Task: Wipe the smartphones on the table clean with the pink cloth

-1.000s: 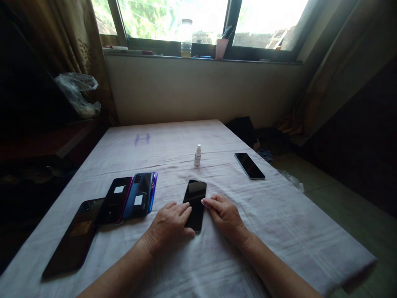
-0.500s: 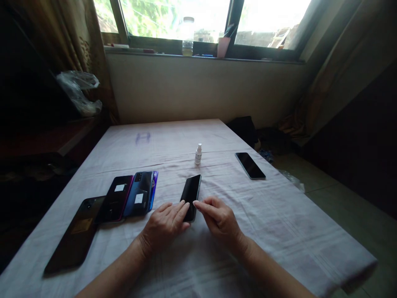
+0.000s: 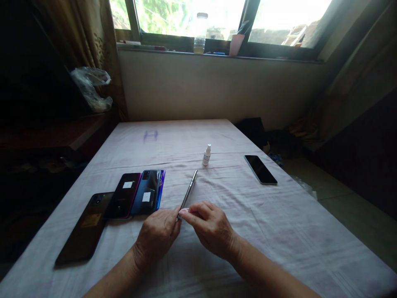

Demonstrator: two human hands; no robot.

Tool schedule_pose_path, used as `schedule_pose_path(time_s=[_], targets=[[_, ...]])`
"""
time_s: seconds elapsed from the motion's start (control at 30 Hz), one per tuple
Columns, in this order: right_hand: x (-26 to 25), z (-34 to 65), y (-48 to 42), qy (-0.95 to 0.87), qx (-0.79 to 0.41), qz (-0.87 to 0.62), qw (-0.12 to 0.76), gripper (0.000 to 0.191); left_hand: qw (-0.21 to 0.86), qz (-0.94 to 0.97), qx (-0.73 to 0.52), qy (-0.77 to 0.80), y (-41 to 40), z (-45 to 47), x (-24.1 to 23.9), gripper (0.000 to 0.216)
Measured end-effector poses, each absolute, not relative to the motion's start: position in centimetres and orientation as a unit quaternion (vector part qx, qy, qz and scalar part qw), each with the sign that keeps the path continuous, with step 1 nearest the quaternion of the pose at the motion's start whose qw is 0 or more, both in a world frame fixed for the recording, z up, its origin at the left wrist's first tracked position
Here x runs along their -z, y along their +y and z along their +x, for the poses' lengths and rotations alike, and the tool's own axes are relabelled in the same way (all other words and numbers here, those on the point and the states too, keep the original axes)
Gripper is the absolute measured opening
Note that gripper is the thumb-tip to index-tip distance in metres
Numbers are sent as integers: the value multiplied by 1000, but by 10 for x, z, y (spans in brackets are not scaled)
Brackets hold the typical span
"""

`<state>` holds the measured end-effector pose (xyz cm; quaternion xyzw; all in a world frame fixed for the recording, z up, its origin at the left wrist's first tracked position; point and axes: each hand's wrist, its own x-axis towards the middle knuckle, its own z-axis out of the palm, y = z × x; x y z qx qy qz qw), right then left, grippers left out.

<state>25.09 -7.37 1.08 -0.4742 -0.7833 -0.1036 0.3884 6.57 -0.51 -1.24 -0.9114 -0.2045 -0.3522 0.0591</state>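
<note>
A black phone point(image 3: 188, 193) stands on its long edge on the white tablecloth point(image 3: 279, 223), so I see only its thin side. My left hand point(image 3: 156, 236) and my right hand point(image 3: 211, 227) both pinch its near end, fingertips meeting at the lower corner. A row of three phones lies face down to the left: a dark one point(image 3: 85, 225), a black one with a magenta rim point(image 3: 124, 200), and a blue one point(image 3: 149, 196). A small white dropper bottle point(image 3: 206, 155) stands just beyond the tilted phone.
Another black phone point(image 3: 260, 169) lies screen up at the right of the table. A jar point(image 3: 200, 39) and a pink cup point(image 3: 236, 44) stand on the windowsill. A plastic bag point(image 3: 91, 89) hangs at the left, by a dark bench. The table's right edge drops to the floor.
The black phone lay flat under my fingers a second ago; both hands have tipped it up onto its long edge. The view has shifted slightly left.
</note>
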Motion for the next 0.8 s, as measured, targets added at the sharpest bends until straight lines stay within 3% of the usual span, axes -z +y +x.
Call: schedule_pose_path(time_s=[0.43,0.8], targets=[[-4,255,-55,-763,100,-489,411,26,-20,-901,360,-243,4,70,14,29],[3,280,-51,-708,138,-534,441,32,-162,-894,356,-218,5,60,12,27]])
